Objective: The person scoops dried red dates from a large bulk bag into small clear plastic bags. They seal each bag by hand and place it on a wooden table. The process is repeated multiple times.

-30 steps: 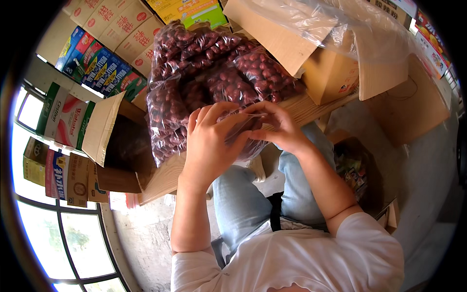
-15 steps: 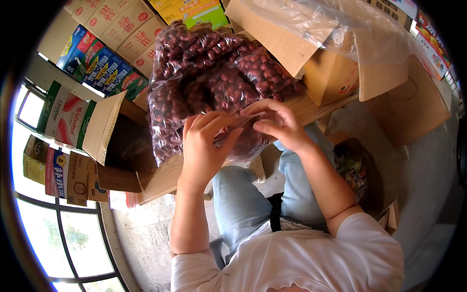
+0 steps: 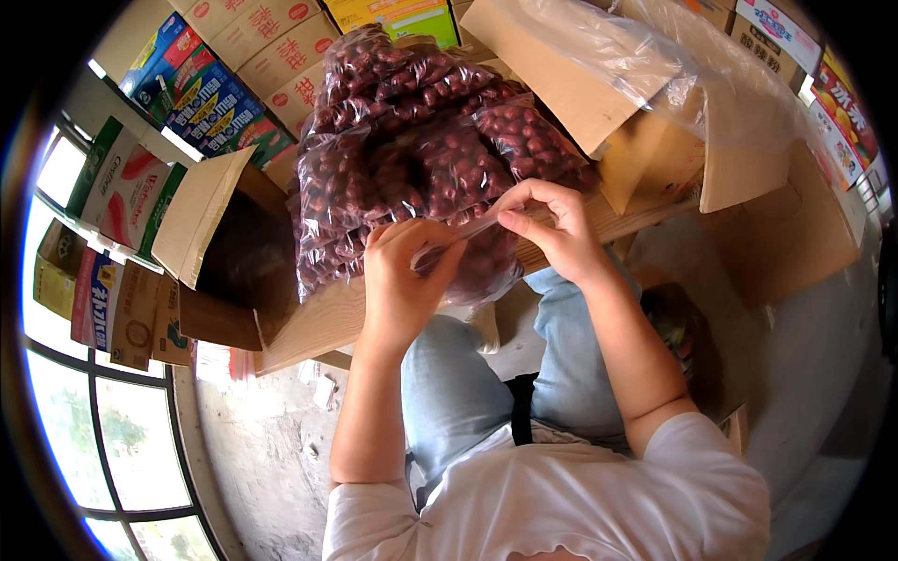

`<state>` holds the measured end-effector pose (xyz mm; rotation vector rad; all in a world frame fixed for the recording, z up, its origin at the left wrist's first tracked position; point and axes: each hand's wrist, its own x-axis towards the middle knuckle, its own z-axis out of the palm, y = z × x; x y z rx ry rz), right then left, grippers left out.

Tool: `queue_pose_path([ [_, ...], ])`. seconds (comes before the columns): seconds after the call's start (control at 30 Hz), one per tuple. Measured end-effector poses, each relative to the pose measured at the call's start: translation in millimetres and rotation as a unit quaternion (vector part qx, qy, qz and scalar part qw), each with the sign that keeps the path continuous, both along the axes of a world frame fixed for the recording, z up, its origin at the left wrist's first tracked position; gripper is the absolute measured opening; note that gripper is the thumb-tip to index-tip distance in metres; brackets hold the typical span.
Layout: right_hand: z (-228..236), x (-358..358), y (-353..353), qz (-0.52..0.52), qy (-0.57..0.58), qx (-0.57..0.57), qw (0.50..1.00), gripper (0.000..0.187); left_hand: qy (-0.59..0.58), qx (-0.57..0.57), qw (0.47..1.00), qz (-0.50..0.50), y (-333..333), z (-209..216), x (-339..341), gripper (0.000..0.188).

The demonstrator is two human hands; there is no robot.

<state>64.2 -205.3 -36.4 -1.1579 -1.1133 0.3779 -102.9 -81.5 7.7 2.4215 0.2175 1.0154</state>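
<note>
A clear plastic bag of red dates (image 3: 485, 269) hangs between my hands at the near edge of the wooden table. My left hand (image 3: 404, 266) is closed on one side of its top edge, thumb against fingers. My right hand (image 3: 559, 227) pinches the other side between thumb and forefinger. The plastic runs in a narrow, taut strip from one hand to the other. Just beyond my hands rises a pile of filled bags of red dates (image 3: 412, 168), dark red through shiny clear plastic. My left palm hides part of the held bag.
Left of the pile, an open cardboard box (image 3: 210, 234) stands on the wooden table (image 3: 313, 327). Another open carton (image 3: 655, 140), draped with clear plastic sheeting, is at the right. Stacked cartons (image 3: 271, 47) line the back. Windows (image 3: 131, 439) are at the left; my knees are below the table edge.
The bag's top edge is now stretched tighter and straighter between my hands. My right hand has risen slightly. The whole view has shifted a little.
</note>
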Motion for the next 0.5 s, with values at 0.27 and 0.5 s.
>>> queue_pose_path([
  [0.27,9,3,0,-0.002,-0.084,-0.032,0.996,0.008,-0.028,-0.027,0.999,0.002,-2,-4,3,0.007],
  [0.5,12,-3,4,-0.016,-0.113,0.022,0.993,0.004,-0.045,-0.061,0.997,0.005,-1,-8,2,0.008],
])
